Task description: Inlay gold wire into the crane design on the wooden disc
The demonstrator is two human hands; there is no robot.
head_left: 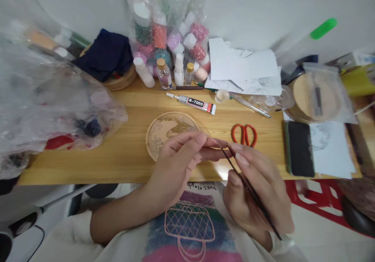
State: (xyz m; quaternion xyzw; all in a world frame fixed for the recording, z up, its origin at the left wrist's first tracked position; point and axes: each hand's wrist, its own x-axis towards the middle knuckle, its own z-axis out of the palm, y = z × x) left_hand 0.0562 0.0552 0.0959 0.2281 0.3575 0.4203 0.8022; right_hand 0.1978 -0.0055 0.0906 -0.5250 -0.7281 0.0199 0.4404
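Observation:
Black tweezers [253, 191] are gripped in my right hand [260, 187], closed around their shaft. Their two tips point left and meet the fingertips of my left hand [181, 160]. Thumb and fingers of that left hand pinch a thin gold-coloured wire [208, 131], which arcs up toward the disc; its held end is mostly hidden. Behind the left hand lies a round wooden disc [155, 133] with a dark-lined bird and swirl pattern, its lower right part covered by the hand. Orange-handled scissors [238, 132] lie just beyond my right hand, blades hidden.
A B-7000 glue tube [196, 103] lies behind the disc. Small bottles [164, 74] and a bag of coloured jars [170, 35] stand at the back. Plastic bags [73, 109] crowd the left. Papers [243, 64], a craft knife [252, 105] and a phone [299, 148] are right.

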